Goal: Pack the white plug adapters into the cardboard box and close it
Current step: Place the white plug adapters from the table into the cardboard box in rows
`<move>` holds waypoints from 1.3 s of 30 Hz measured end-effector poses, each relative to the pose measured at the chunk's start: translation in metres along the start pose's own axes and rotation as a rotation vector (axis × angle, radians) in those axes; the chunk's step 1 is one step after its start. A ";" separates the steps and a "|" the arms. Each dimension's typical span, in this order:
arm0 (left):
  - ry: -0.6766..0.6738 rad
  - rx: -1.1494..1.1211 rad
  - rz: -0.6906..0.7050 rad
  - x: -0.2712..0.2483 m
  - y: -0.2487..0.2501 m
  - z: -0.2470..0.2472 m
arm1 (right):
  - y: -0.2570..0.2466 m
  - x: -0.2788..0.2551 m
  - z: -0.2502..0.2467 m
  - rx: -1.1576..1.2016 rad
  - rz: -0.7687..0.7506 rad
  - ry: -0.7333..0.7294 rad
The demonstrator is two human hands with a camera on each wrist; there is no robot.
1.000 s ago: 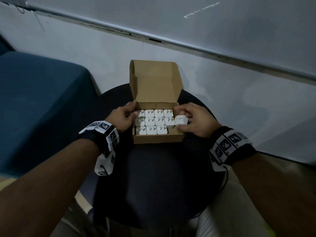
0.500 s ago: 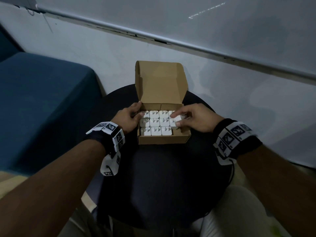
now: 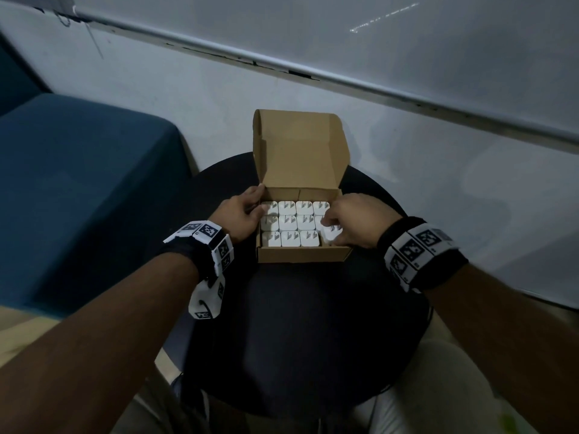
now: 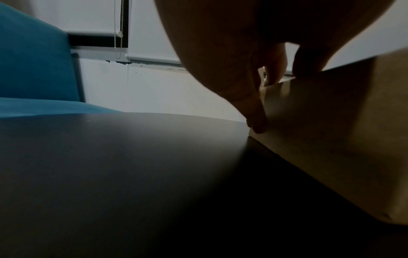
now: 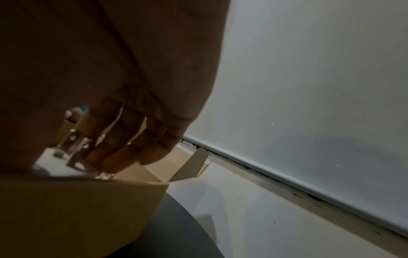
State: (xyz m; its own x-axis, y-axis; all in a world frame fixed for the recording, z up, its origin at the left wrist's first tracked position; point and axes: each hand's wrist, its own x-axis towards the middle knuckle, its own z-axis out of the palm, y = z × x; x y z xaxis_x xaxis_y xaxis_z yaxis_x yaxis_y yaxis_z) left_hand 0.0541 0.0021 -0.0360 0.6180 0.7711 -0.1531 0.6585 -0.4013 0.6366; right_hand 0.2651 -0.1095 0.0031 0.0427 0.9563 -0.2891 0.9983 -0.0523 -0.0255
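Note:
An open cardboard box (image 3: 300,255) stands on a round black table (image 3: 300,324), its lid (image 3: 300,148) upright at the back. Rows of white plug adapters (image 3: 296,223) fill it, prongs up. My left hand (image 3: 255,208) grips the box's left wall, fingers over the rim; the left wrist view shows fingers (image 4: 256,111) against the box (image 4: 331,139). My right hand (image 3: 332,228) pinches one more adapter (image 3: 331,235) at the near right corner, inside the right wall. In the right wrist view the fingers (image 5: 123,139) curl over that adapter (image 5: 55,162) above the box (image 5: 77,209).
A blue upholstered seat (image 3: 78,183) stands left of the table, also in the left wrist view (image 4: 33,61). A pale wall with a rail (image 3: 344,79) runs close behind the box. The table's near half (image 3: 297,355) is bare, with my legs below it.
My right hand has carried the adapter from beside the box's right wall in over the rim and down to the near right corner. My left hand has stayed on the left wall.

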 end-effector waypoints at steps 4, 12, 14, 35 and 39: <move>-0.010 -0.005 0.001 0.000 0.000 0.000 | -0.008 0.004 0.001 -0.018 0.014 -0.053; -0.011 -0.021 -0.001 -0.001 -0.001 -0.002 | -0.017 0.014 0.007 -0.025 0.002 -0.101; -0.012 -0.014 0.004 0.000 -0.001 -0.002 | -0.020 0.017 0.009 -0.033 0.011 -0.118; 0.031 0.017 0.031 0.000 0.000 0.000 | -0.088 0.038 -0.006 0.030 -0.189 0.015; 0.029 -0.005 0.025 0.001 -0.003 0.001 | -0.086 0.038 -0.004 0.074 -0.228 0.004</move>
State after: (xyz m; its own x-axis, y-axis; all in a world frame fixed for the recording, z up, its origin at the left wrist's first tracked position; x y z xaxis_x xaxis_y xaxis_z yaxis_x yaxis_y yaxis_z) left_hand 0.0532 0.0041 -0.0388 0.6216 0.7748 -0.1153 0.6409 -0.4184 0.6436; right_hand 0.1807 -0.0677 -0.0013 -0.1836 0.9469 -0.2638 0.9765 0.1449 -0.1596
